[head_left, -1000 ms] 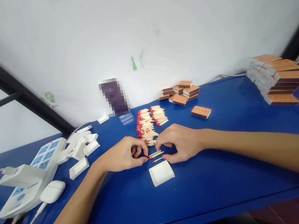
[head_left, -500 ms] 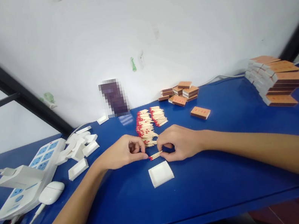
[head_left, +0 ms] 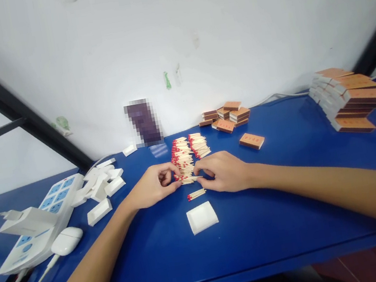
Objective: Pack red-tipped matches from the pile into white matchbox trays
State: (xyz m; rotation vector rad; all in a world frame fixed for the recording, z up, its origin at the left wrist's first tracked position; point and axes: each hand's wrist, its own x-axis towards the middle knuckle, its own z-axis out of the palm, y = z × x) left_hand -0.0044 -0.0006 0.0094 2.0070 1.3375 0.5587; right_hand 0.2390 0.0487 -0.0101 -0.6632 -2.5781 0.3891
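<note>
Red-headed matches lie in a large pile point(head_left: 182, 156), with a smaller bunch point(head_left: 199, 145) to its right. My left hand point(head_left: 155, 185) is at the pile's near left edge, thumb and forefinger curled on the red heads of matches there. Opposite it, my right hand point(head_left: 224, 172) has its thumb and forefinger on the bare ends of the same matches. How many lie between the fingers I cannot tell. Just below, a few loose matches point(head_left: 196, 194) rest side by side on the blue table. Nearer me lies a white matchbox tray point(head_left: 202, 217).
White trays point(head_left: 99, 184) and a power strip point(head_left: 47, 217) with a charger and cables are at left. One orange matchbox point(head_left: 252, 141) lies right of the matches. More matchboxes point(head_left: 230, 115) are heaped by the wall; a tall stack point(head_left: 350, 99) stands far right.
Both hands have moved away from me, from the few loose matches to the near edge of the large pile. Those loose matches now lie free on the table.
</note>
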